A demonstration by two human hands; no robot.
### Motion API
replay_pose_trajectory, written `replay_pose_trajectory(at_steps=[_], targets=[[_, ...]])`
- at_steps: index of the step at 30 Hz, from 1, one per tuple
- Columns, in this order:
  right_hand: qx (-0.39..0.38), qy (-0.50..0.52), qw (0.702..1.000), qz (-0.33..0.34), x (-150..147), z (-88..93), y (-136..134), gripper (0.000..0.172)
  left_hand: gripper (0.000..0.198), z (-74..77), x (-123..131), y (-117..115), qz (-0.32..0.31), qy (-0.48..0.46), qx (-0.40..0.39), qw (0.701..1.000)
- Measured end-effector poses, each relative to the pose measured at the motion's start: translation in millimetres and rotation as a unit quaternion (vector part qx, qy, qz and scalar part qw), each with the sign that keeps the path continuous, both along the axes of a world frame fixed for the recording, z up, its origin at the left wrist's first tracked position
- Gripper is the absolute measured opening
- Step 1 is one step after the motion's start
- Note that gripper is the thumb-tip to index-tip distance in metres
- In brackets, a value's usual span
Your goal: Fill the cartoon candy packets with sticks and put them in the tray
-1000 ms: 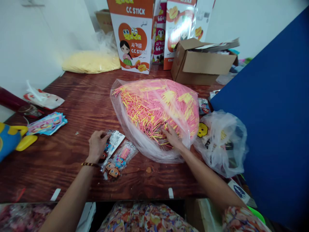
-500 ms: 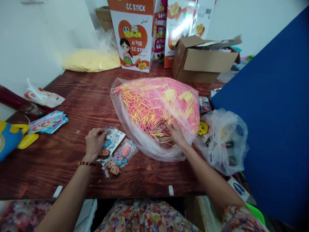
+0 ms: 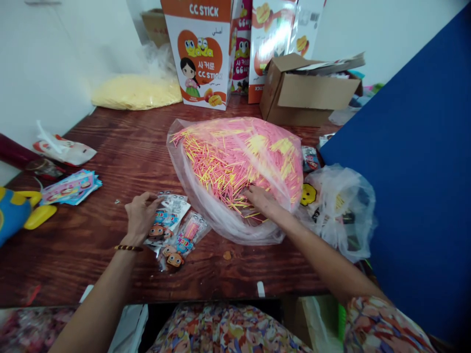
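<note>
My left hand (image 3: 142, 215) has thumb and fingers closed on the upper left edge of a small clear plastic packet (image 3: 170, 212) printed with cartoon faces, lying on the table. Partly beside it is a similar packet (image 3: 186, 238) with a few pink sticks inside. My right hand (image 3: 262, 202) reaches into the mouth of a large clear plastic bag (image 3: 228, 228) heaped with thin pink and yellow sticks (image 3: 217, 169). Its fingers are stretched out and touch the sticks; the fingertips are partly hidden among them.
Printed cartons (image 3: 202, 59) and an open cardboard box (image 3: 312, 93) stand at the back. A yellow-filled bag (image 3: 136, 90) lies back left. Leftward are a tissue pack (image 3: 69, 149), printed sheets (image 3: 71, 188) and a blue-yellow toy (image 3: 16, 211). A knotted plastic bag (image 3: 340, 211) sits near a blue panel (image 3: 415, 171).
My right hand has shifted slightly left among the sticks, its fingers further into the heap. My left hand has moved slightly left, still at the packet's edge. The view has shifted a little.
</note>
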State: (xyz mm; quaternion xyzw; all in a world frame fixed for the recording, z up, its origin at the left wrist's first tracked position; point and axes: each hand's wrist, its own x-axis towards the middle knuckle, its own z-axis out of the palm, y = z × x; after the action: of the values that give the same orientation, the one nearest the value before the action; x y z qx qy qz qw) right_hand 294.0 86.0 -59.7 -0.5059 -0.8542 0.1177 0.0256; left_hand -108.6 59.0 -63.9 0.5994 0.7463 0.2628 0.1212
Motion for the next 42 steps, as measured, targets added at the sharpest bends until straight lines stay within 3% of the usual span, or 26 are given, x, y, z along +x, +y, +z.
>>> replay_pose_trajectory(at_steps=[3,6,8,11,14,17,19,23,27,30,33,36,39,42], targets=[[0.001,0.092,0.994,-0.056,0,-2.1,4,0.020,0.033,4.2,-3,0,0.016,-0.101,0.044,0.994],[0.007,0.200,0.970,-0.137,-1,-8.1,7,0.019,0.031,12.5,-4,0,0.003,-0.149,0.068,0.987],[-0.018,0.305,0.935,-0.180,-4,-14.8,4,0.023,0.029,19.1,-3,0,-0.027,-0.164,0.078,0.983],[-0.092,0.473,0.846,-0.226,-10,-28.1,-5,0.028,0.025,24.5,1,1,-0.079,-0.165,0.101,0.978],[-0.129,0.508,0.816,-0.245,-15,-38.3,-14,0.030,0.026,20.8,6,3,-0.120,-0.157,0.110,0.974],[-0.139,0.538,0.789,-0.260,-16,-40.2,-17,0.031,0.031,13.1,11,6,-0.105,-0.153,0.105,0.977],[-0.123,0.540,0.790,-0.262,-15,-38.8,-17,0.031,0.031,9.6,14,9,-0.080,-0.146,0.101,0.981],[-0.096,0.496,0.822,-0.264,-12,-34.8,-18,0.034,0.021,10.3,13,15,-0.083,-0.115,0.093,0.985],[-0.066,0.510,0.822,-0.247,-11,-26.7,-20,0.035,0.019,28.0,6,14,-0.043,-0.155,0.122,0.979],[-0.071,0.537,0.804,-0.246,-17,-15.7,-18,0.034,0.021,51.1,8,9,-0.031,-0.244,0.090,0.965],[-0.097,0.582,0.768,-0.250,-36,6.9,-19,0.035,0.022,71.1,26,0,-0.073,-0.330,0.035,0.941],[-0.113,0.664,0.712,-0.196,-67,44.7,-25,0.029,0.022,80.2,56,-10,-0.143,-0.361,-0.003,0.921],[-0.133,0.761,0.624,-0.121,-102,85.6,-31,0.020,0.021,81.8,84,-20,-0.203,-0.357,0.002,0.912],[-0.124,0.807,0.571,-0.081,-127,111.6,-33,0.017,0.023,83.1,103,-26,-0.243,-0.361,-0.013,0.901]])
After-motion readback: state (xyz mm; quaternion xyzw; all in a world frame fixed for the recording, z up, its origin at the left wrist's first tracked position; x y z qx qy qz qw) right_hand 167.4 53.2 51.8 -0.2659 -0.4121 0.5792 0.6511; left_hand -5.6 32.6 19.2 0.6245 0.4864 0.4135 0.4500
